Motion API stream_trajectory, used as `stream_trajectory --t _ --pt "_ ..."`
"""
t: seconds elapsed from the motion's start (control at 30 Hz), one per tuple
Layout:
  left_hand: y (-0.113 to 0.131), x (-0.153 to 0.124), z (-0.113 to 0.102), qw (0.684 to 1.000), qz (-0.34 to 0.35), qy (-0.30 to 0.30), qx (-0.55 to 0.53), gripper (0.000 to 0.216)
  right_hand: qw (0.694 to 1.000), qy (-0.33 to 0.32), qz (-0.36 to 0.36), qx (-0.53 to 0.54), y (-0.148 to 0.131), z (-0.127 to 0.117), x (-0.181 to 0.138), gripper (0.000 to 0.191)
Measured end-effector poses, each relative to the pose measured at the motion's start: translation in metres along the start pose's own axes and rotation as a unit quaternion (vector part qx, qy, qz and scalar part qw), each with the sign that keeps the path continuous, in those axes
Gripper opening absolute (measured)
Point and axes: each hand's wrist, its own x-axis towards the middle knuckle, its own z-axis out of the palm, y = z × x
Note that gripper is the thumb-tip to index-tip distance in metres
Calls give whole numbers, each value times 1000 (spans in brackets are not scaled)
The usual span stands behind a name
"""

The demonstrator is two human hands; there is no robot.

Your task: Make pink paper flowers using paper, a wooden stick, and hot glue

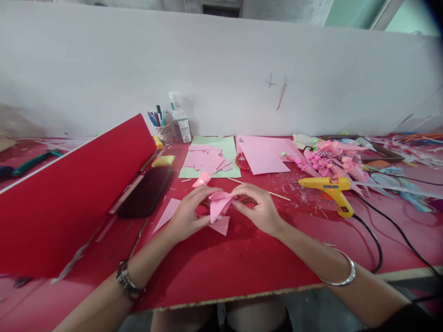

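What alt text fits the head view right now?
Both hands, left hand and right hand, fold a pink paper over a red table. A yellow glue gun lies to the right, pink paper pieces behind.

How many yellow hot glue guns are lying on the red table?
1. The yellow hot glue gun lies on the red table, to the right of the right hand, with its black cord trailing off; another could be hidden among the clutter at far right.

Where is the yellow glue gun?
In the head view, the glue gun lies on the red table, to the right of the right hand, just in front of the pile of pink cones.
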Motion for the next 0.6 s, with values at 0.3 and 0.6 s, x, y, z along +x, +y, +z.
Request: stream_trajectory --t 0.3,0.6 --pt "-2 1 3 1000 -27 12 4 29 999 43 -15 -18 -4 2 -1 18" --pt "-5 -3 2 996 -3 -49 -69 59 997 31 -44 -52 -6 -3 0 10"
